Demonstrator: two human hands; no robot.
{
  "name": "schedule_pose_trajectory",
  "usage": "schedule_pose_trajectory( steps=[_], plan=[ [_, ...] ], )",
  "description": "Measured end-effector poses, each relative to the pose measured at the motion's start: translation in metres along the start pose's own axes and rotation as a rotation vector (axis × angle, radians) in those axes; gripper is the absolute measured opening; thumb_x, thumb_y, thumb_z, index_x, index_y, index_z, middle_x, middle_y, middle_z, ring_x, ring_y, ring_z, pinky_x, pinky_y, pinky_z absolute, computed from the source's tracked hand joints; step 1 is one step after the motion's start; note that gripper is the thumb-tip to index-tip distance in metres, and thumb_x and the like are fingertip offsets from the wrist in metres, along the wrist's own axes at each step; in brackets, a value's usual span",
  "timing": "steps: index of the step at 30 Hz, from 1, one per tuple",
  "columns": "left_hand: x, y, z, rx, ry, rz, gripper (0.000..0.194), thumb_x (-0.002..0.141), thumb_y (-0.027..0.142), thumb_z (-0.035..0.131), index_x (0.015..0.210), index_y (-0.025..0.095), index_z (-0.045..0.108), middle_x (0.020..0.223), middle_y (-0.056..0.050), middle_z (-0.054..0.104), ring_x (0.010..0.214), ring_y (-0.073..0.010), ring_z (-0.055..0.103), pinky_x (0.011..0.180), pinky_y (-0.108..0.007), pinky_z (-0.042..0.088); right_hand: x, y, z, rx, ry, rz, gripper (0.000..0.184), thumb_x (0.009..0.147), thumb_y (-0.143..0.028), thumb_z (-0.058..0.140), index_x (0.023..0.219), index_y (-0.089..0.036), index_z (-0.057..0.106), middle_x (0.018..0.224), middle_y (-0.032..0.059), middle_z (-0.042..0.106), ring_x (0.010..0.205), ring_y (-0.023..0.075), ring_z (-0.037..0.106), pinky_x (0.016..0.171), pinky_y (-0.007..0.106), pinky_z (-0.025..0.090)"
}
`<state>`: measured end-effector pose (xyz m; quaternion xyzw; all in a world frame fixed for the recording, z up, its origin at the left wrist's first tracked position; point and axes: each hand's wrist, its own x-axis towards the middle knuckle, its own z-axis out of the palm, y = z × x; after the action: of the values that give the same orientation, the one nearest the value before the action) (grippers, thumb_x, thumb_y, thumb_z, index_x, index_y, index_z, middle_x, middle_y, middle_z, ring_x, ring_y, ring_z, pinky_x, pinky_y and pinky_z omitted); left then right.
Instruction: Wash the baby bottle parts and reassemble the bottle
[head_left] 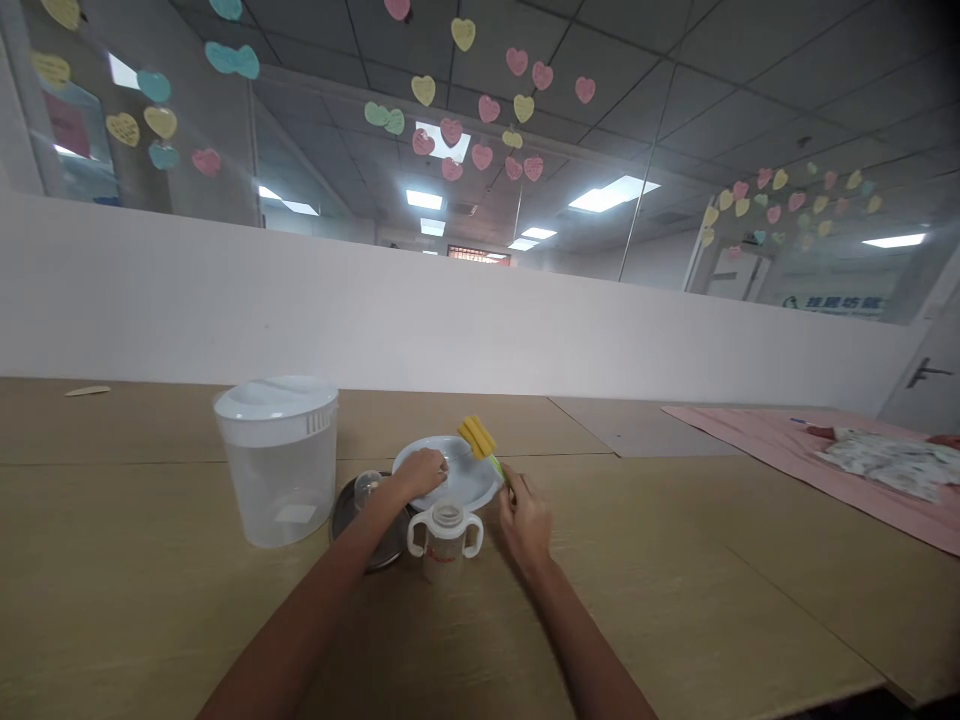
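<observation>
First, the bottle (448,522): it stands upright on the bench (112,600), in front of the bowl (480,492) and toward the bench's near edge. Its top is open. Its two white handles (474,538) stick out at the sides, likely so small hands can grab it.

Right hand (525,515): just right of the bowl. Its fingers are closed around the thin green stick of the sponge brush (478,437). Holding it low on the stick leaves the yellow sponge free. The sponge shows up over the bowl's back right rim; I can't tell if they touch.

Left hand (421,473): over the left side of the bowl, fingers bent down. I can't tell if they pinch something.

Bowl: white, between the two hands, so both can get to it easily.

Tray (391,545): dark and round, left of the bowl, partly under the left arm. A clear cap (367,487) sits on it, maybe so it won't roll off.

Bucket (274,480): big and see-through, left of the tray, lid on top, out of the way of the hands.

Pink cloth (720,430): spread at the bench's far right corner, with a white patterned cloth (885,460) on it.

Wall (480,330): white, along the bench's far edge.

Window (345,100): above the wall, with paper hearts (463,35) stuck on.
</observation>
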<state>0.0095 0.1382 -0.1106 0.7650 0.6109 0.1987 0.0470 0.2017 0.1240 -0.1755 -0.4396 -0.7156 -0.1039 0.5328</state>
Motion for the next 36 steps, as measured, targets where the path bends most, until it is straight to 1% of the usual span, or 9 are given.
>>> schedule_pose_trajectory(
  steps=[6, 11, 16, 20, 23, 26, 29, 33, 36],
  plan=[
    [-0.001, 0.001, -0.016, -0.273, 0.110, -0.068, 0.008, 0.065, 0.018, 0.058, 0.070, 0.016, 0.064, 0.076, -0.006, 0.069, 0.074, -0.0184, 0.063, 0.070, -0.028, 0.047, 0.000, -0.002, -0.003, 0.002, 0.003, -0.006, 0.037, 0.084, -0.020, 0.033, 0.113, -0.016, 0.056, 0.074, 0.0045, 0.060, 0.063, 0.0138, 0.054, 0.058, 0.023, 0.042],
    [-0.013, 0.016, -0.051, -0.545, 0.241, -0.085, 0.034, 0.072, 0.032, 0.058, 0.099, 0.011, 0.055, 0.091, -0.010, 0.068, 0.081, -0.0171, 0.064, 0.067, -0.026, 0.051, -0.001, -0.003, -0.003, 0.057, 0.033, -0.074, 0.036, 0.084, -0.020, 0.034, 0.111, -0.015, 0.058, 0.072, 0.0050, 0.060, 0.064, 0.0142, 0.055, 0.060, 0.023, 0.043],
    [-0.026, 0.029, -0.075, -0.813, 0.302, -0.020, 0.037, 0.068, 0.034, 0.063, 0.097, 0.012, 0.054, 0.090, -0.009, 0.068, 0.081, -0.0174, 0.064, 0.071, -0.028, 0.052, -0.002, -0.001, -0.003, 0.036, 0.054, -0.125, 0.035, 0.084, -0.019, 0.037, 0.111, -0.016, 0.058, 0.070, 0.0040, 0.060, 0.064, 0.0134, 0.055, 0.060, 0.023, 0.043],
    [-0.033, 0.030, -0.080, -0.530, 0.407, -0.018, 0.022, 0.071, 0.025, 0.058, 0.090, 0.013, 0.056, 0.085, -0.007, 0.067, 0.078, -0.0154, 0.063, 0.072, -0.027, 0.051, -0.006, -0.002, -0.005, 0.068, 0.048, -0.245, 0.033, 0.083, -0.017, 0.040, 0.110, -0.017, 0.059, 0.074, 0.0043, 0.062, 0.067, 0.0122, 0.055, 0.065, 0.022, 0.044],
    [-0.043, 0.022, -0.091, -0.323, 0.445, -0.099, 0.027, 0.077, 0.018, 0.048, 0.103, 0.014, 0.052, 0.091, -0.008, 0.065, 0.084, -0.0154, 0.061, 0.079, -0.030, 0.048, -0.009, -0.002, -0.008, 0.085, 0.078, -0.261, 0.032, 0.082, -0.018, 0.044, 0.110, -0.017, 0.059, 0.078, 0.0048, 0.063, 0.069, 0.0127, 0.056, 0.067, 0.023, 0.043],
    [-0.057, 0.011, -0.108, -0.111, 0.328, -0.171, 0.032, 0.077, 0.012, 0.044, 0.108, 0.015, 0.050, 0.095, -0.007, 0.064, 0.091, -0.0166, 0.058, 0.084, -0.031, 0.043, -0.008, 0.000, -0.010, 0.070, 0.121, -0.191, 0.031, 0.082, -0.018, 0.043, 0.108, -0.016, 0.060, 0.070, 0.0039, 0.061, 0.061, 0.0120, 0.053, 0.061, 0.022, 0.041],
    [-0.067, 0.001, -0.114, -0.005, 0.012, -0.198, 0.021, 0.067, 0.005, 0.053, 0.085, 0.015, 0.060, 0.078, -0.002, 0.067, 0.078, -0.0148, 0.061, 0.070, -0.023, 0.046, -0.007, 0.002, -0.010, 0.032, 0.118, -0.186, 0.029, 0.082, -0.019, 0.044, 0.104, -0.016, 0.062, 0.065, 0.0023, 0.060, 0.056, 0.0108, 0.051, 0.059, 0.022, 0.039],
    [-0.061, -0.009, -0.098, 0.133, -0.340, -0.287, 0.016, 0.059, 0.003, 0.064, 0.071, 0.013, 0.062, 0.070, -0.003, 0.065, 0.067, -0.0164, 0.060, 0.059, -0.024, 0.047, -0.007, 0.003, -0.009, 0.030, 0.113, -0.223, 0.028, 0.081, -0.018, 0.045, 0.102, -0.016, 0.063, 0.067, 0.0013, 0.061, 0.057, 0.0096, 0.051, 0.060, 0.021, 0.038],
    [-0.052, -0.016, -0.079, 0.224, -0.417, -0.338, 0.021, 0.074, 0.020, 0.062, 0.092, 0.012, 0.060, 0.092, -0.007, 0.062, 0.081, -0.0179, 0.059, 0.069, -0.031, 0.049, -0.007, 0.003, -0.009, 0.038, 0.105, -0.205, 0.028, 0.081, -0.019, 0.043, 0.102, -0.016, 0.062, 0.069, 0.0020, 0.061, 0.058, 0.0100, 0.051, 0.061, 0.021, 0.039]
  ],
)
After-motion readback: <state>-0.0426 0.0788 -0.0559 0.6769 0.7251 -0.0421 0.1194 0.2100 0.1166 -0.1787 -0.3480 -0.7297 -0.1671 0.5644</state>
